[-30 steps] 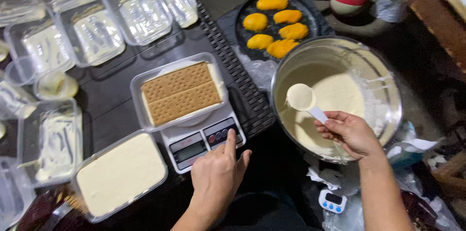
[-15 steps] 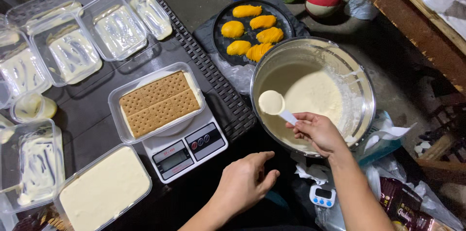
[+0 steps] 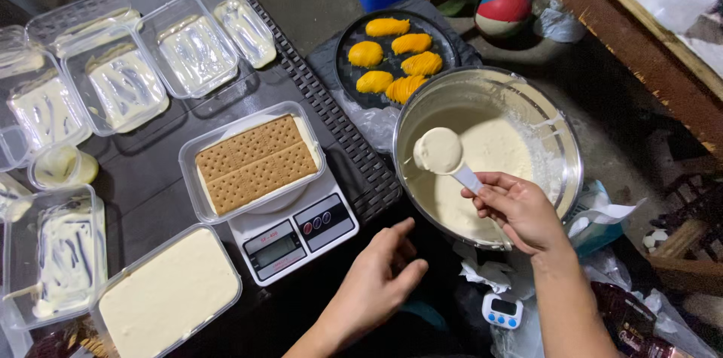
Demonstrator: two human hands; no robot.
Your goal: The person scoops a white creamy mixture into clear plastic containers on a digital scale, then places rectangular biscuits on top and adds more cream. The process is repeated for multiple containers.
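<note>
Withdrawn from the white digital scale [image 3: 294,231], the left hand [image 3: 376,283] hangs loosely open and empty; the white plastic cream-filled scoop [image 3: 440,152] is gripped by the right hand [image 3: 520,211], right of the clear cracker-lined tub [image 3: 252,161].

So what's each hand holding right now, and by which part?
The right hand grips a white plastic measuring scoop, full of cream, by its handle end. The left hand holds nothing.

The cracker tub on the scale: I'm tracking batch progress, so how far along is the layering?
Done: one tub is filled level with cream. In hand: the right hand holds a full scoop over the cream bowl; the tub on the scale shows bare crackers; the left hand is empty. Left: several tubs carry only cream smears, and the mango slices sit unused.
</note>
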